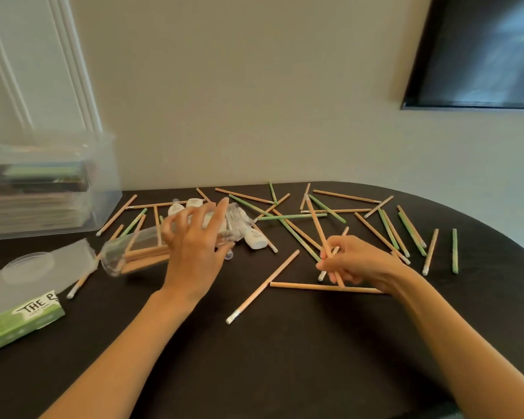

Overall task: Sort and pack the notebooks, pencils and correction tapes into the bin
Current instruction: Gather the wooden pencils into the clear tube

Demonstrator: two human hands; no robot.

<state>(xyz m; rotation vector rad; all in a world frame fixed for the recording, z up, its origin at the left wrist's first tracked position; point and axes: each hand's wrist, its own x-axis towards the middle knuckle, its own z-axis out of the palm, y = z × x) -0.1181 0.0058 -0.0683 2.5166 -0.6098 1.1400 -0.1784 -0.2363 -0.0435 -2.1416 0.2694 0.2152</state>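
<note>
1. The step in hand, as I judge it, is gathering the pencils. The notebooks (pixel 34 182) already lie stacked inside the clear bin (pixel 103 189) at the far left of the worktop (pixel 285 373). No pencils or correction tapes show in the bin.
2. The right hand (pixel 357 264) pinches what look like two tan pencils (pixel 315 219) between the thumb and its curled fingers (pixel 330 266), and holds them at a slant above the loose ones.
3. The left hand (pixel 194 240) is spread and only lightly bent, laid over the right-hand end of a clear tube (pixel 124 252). The tube lies on its side with several tan pencils inside. The hand is blurred, but it does not appear wrapped round the tube.
4. The scattered pencils (pixel 381 237), tan and green, lie across the worktop, and many cross one another. The white correction tapes (pixel 256 238) sit just beyond the left hand, among clear wrapping.
5. The next move likely calls for bringing the pinched pencils to the tube's mouth, lined up with its length, while the left hand steadies the tube against rolling. The mouth is hidden under that hand — so it would have to shift aside first.
6. After that, the crossed pencils will want lifting from the top of each pile — pulling a lower one would drag its neighbours.
7. A green carton (pixel 22 322) lies at the near left edge.
</note>
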